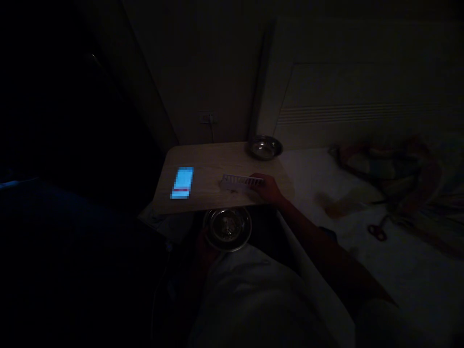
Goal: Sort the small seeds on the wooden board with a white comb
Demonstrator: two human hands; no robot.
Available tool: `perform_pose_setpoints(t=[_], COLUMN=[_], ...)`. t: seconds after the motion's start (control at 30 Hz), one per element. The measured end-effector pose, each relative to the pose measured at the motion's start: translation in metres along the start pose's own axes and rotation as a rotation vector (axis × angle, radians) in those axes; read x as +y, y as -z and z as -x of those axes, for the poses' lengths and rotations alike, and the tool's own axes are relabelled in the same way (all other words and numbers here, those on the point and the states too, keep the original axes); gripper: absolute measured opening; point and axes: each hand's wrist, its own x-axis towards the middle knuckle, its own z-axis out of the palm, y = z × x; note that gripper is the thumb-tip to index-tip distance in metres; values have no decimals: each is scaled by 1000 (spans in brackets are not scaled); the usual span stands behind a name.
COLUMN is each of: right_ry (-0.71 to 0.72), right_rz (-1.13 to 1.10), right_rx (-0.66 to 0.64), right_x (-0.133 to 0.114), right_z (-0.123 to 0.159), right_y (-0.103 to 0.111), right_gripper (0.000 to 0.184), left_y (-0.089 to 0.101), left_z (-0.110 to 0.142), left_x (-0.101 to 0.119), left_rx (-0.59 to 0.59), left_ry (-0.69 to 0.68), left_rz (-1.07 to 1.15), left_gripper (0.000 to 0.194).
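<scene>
In dim light my right hand [267,189] is closed around one end of a pale slotted plastic piece [241,181]; its exact kind is too dark to make out. It is held on edge at the tabletop, beside a few small dark bits [233,192]. Just below the table's front edge is a shiny metal bowl [227,227] with a wide rim. My left hand [207,247] grips this bowl from its lower left side, the fingers mostly lost in shadow. Something pale, perhaps crumbs or reflections, shows in the bowl's bottom.
On the small wooden table [206,157] lie a lit phone [182,182] and a second metal bowl [265,147] at the back right corner. Scissors [377,232] and crumpled cloth [389,154] rest on the white bed [348,241]. A wall socket [207,117] holds a plugged cable.
</scene>
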Motion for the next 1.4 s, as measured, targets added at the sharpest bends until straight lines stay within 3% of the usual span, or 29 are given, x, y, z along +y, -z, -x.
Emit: perform_pose_setpoints(t=[0.13, 0.37, 0.53, 0.7, 0.97, 1.23, 1.4], right_ry=[-17, -14, -62, -47, -32, -74, -39], right_rz=[-49, -81, -89, -66, -145, -58, -87], right_rx=[-17, -167, -88, -15, -222, -10, 19], right_x=[-4, -5, -1, -7, -16, -7, -20], right_z=[4, 14, 13, 12, 23, 10, 9], right_y=[4, 1, -5, -5, -13, -18, -38], right_gripper=[19, 21, 20, 20, 20, 16, 14], left_y=[2, 0, 2, 2, -5, 3, 4], left_z=[-2, -2, -2, 0, 3, -1, -7], left_x=[-1, -1, -1, -1, -1, -3, -2], left_rx=[-54, -48, 25, -5, -34, -8, -4], left_ry=[12, -14, -81, -25, -33, -47, 5], left_rz=[35, -13, -44, -9, 8, -38, -8], left_gripper=[34, 24, 24, 28, 29, 21, 23])
